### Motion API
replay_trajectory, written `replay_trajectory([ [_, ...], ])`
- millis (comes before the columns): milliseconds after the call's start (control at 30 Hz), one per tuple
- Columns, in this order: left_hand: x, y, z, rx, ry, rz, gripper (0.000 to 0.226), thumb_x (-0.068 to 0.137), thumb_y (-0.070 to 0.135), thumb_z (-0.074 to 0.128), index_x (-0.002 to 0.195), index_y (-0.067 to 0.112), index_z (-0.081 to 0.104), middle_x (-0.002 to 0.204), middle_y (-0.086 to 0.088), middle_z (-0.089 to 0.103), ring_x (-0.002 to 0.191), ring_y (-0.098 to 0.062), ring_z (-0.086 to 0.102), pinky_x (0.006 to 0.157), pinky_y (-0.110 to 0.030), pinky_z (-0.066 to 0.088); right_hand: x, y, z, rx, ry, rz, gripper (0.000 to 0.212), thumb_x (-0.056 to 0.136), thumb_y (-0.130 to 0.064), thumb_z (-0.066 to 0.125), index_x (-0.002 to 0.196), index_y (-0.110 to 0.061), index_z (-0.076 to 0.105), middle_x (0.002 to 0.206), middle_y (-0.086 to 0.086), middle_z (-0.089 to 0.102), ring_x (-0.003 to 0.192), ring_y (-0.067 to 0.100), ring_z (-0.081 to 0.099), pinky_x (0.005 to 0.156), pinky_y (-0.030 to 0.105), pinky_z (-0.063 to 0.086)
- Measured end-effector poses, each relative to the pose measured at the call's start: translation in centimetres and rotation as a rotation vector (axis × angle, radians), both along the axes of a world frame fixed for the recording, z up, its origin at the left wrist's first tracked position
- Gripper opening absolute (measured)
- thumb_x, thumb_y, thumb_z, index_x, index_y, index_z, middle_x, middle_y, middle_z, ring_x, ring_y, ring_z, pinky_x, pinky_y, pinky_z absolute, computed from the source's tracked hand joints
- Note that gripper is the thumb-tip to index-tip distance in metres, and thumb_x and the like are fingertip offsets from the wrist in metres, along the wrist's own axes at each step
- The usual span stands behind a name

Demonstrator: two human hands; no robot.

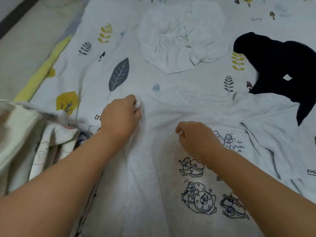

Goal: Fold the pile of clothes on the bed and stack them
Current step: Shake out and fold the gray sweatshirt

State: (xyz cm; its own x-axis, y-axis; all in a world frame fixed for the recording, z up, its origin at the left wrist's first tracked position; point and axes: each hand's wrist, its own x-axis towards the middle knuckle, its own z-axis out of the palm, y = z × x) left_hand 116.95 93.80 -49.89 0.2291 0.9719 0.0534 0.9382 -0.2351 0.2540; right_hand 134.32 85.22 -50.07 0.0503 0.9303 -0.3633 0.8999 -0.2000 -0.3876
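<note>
A pale grey T-shirt with cartoon chipmunk drawings lies spread on the bed in front of me. My left hand pinches a bunch of its fabric near the left shoulder. My right hand hovers over the chest with fingers curled, and whether it holds the cloth is hard to tell. A crumpled white garment lies farther back. A dark navy garment with a small white label lies at the right.
The bed sheet is white with leaf and tree prints. A heap of light patterned clothes lies at the left edge. Beyond the yellow sheet border at the left is the floor.
</note>
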Motion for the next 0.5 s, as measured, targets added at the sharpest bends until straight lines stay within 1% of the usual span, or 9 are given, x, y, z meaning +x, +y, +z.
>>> replay_trajectory([
  [67,1.4,-1.1,1.0,-0.038,-0.172,0.091,0.012,0.088,0.019,0.053,0.092,0.008,0.057,0.077,-0.009,0.057,0.079,-0.033,0.053,0.062,-0.031,0.026,0.6,0.4,0.3,0.026,0.082,-0.119,0.025,0.094,-0.013,0.043,0.110,-0.017,0.062,0.109,0.002,0.063,0.091,0.019,0.059,0.082,0.032,0.049],
  [100,2.2,-1.8,1.5,-0.110,-0.313,0.119,0.013,0.089,0.020,0.053,0.097,0.011,0.057,0.078,-0.006,0.056,0.076,-0.028,0.053,0.060,-0.027,0.026,0.9,0.6,0.4,0.040,0.173,-0.209,0.023,0.093,-0.013,0.045,0.105,-0.016,0.064,0.104,0.002,0.064,0.082,0.016,0.059,0.075,0.031,0.050],
  [167,4.0,-3.6,2.4,-0.453,-0.660,0.039,0.015,0.093,0.024,0.051,0.107,0.020,0.056,0.079,0.000,0.058,0.060,-0.016,0.057,0.053,-0.013,0.034,1.6,1.1,0.8,0.035,0.459,-0.451,0.018,0.092,-0.011,0.048,0.091,-0.015,0.065,0.092,0.004,0.065,0.069,0.014,0.057,0.064,0.027,0.048],
  [200,4.7,-4.7,2.7,-0.651,-0.823,-0.020,0.013,0.095,0.026,0.048,0.106,0.025,0.055,0.082,0.001,0.061,0.054,-0.014,0.060,0.050,-0.013,0.041,2.0,1.2,0.9,0.031,0.590,-0.573,0.018,0.093,-0.010,0.048,0.086,-0.013,0.064,0.085,0.006,0.065,0.068,0.016,0.057,0.062,0.026,0.047],
  [233,5.0,-5.5,2.5,-0.749,-0.882,-0.070,0.012,0.096,0.027,0.046,0.100,0.029,0.057,0.084,0.002,0.064,0.051,-0.015,0.063,0.046,-0.016,0.045,2.4,1.3,0.9,0.034,0.657,-0.666,0.019,0.093,-0.011,0.047,0.083,-0.012,0.063,0.081,0.007,0.064,0.068,0.018,0.057,0.063,0.028,0.046],
  [267,4.8,-6.1,2.2,-0.735,-0.856,-0.097,0.015,0.096,0.027,0.044,0.093,0.031,0.059,0.084,0.004,0.067,0.054,-0.015,0.065,0.046,-0.018,0.047,2.8,1.3,0.7,0.038,0.664,-0.720,0.019,0.094,-0.012,0.047,0.084,-0.008,0.063,0.079,0.008,0.063,0.068,0.019,0.056,0.065,0.032,0.045],
  [333,3.9,-6.6,0.8,-0.541,-0.700,-0.014,0.019,0.094,0.020,0.046,0.088,0.027,0.062,0.083,0.007,0.067,0.063,-0.015,0.065,0.055,-0.021,0.049,3.3,1.2,0.0,0.035,0.573,-0.722,0.021,0.094,-0.017,0.047,0.092,-0.002,0.061,0.081,0.008,0.061,0.074,0.021,0.054,0.071,0.036,0.045],
  [400,2.7,-6.8,-0.8,-0.358,-0.467,0.097,0.016,0.092,0.014,0.050,0.099,0.020,0.062,0.093,0.006,0.063,0.074,-0.013,0.058,0.066,-0.024,0.045,3.2,0.8,-0.7,0.007,0.458,-0.611,0.022,0.093,-0.026,0.051,0.100,-0.007,0.060,0.088,0.003,0.058,0.085,0.021,0.054,0.079,0.036,0.044],
  [500,1.5,-7.7,-2.9,-0.357,-0.205,0.025,0.029,0.085,0.028,0.061,0.112,0.018,0.055,0.109,0.000,0.052,0.097,-0.017,0.049,0.079,-0.027,0.040,2.2,0.1,-1.6,-0.120,0.236,-0.324,0.040,0.084,-0.034,0.064,0.118,-0.018,0.050,0.111,0.003,0.048,0.102,0.022,0.050,0.085,0.032,0.042],
])
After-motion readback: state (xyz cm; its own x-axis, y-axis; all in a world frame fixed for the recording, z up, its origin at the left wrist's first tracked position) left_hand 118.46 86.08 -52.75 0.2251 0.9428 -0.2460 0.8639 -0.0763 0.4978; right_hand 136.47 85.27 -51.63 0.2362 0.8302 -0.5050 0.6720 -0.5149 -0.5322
